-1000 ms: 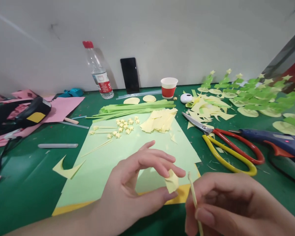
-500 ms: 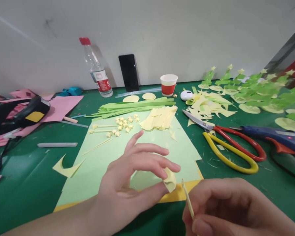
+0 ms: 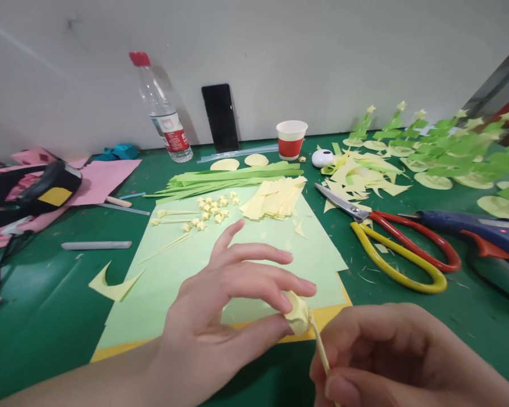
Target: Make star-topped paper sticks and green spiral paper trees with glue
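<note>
Between the thumb and fingers of my left hand (image 3: pixel 224 308) is a pale yellow folded paper star (image 3: pixel 297 316). My right hand (image 3: pixel 390 350) pinches a thin yellow paper stick (image 3: pixel 319 341), its tip at the right side of the star; whether it enters the star I cannot tell. Several small paper stars (image 3: pixel 214 209) lie on the light green paper sheets (image 3: pixel 182 265) beyond my left hand. Two sticks (image 3: pixel 178 220) with stars on their ends rest beside them. A stack of yellow paper strips (image 3: pixel 275 198) lies to the right of these.
Red-and-yellow-handled scissors (image 3: pixel 401 254) and a blue glue gun (image 3: pixel 470 229) lie right. Green strips (image 3: pixel 233 178), a paper cup (image 3: pixel 291 141), a phone (image 3: pixel 220 118) and a bottle (image 3: pixel 165 116) are at the back. Finished paper plants (image 3: pixel 445 147) stand far right; pink paper (image 3: pixel 106 181) lies left.
The stick in my right hand has come up against the star, closing the small gap. My left hand has turned the star slightly. The view has shifted a little.
</note>
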Available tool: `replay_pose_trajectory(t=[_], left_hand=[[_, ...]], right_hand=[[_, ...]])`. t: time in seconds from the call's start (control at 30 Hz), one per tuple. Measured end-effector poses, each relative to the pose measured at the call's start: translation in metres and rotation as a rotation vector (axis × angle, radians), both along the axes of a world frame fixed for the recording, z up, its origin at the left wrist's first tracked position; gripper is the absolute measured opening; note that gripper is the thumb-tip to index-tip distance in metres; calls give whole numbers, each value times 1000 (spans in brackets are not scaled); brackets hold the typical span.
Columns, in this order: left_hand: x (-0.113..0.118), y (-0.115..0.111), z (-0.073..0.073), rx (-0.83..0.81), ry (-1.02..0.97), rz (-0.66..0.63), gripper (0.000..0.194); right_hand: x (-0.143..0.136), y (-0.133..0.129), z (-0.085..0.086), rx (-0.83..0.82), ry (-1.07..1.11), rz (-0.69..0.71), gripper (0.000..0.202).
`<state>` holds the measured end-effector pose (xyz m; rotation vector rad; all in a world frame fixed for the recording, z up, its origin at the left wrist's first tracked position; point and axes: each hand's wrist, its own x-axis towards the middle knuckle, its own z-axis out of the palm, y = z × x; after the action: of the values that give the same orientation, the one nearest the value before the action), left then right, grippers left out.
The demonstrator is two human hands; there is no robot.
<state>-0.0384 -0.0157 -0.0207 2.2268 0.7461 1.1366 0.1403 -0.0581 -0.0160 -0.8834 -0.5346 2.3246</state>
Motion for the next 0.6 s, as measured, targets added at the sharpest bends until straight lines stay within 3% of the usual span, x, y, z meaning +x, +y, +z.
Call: replay_pose_trajectory(t=[0.13, 0.6], left_hand=[[0, 1, 0, 3, 12, 5, 20], [-1, 0, -1, 18, 34, -6, 23]], right_hand=[[-3, 1, 8, -63, -66, -14, 16], [-2, 0, 6, -64, -54, 1, 14]])
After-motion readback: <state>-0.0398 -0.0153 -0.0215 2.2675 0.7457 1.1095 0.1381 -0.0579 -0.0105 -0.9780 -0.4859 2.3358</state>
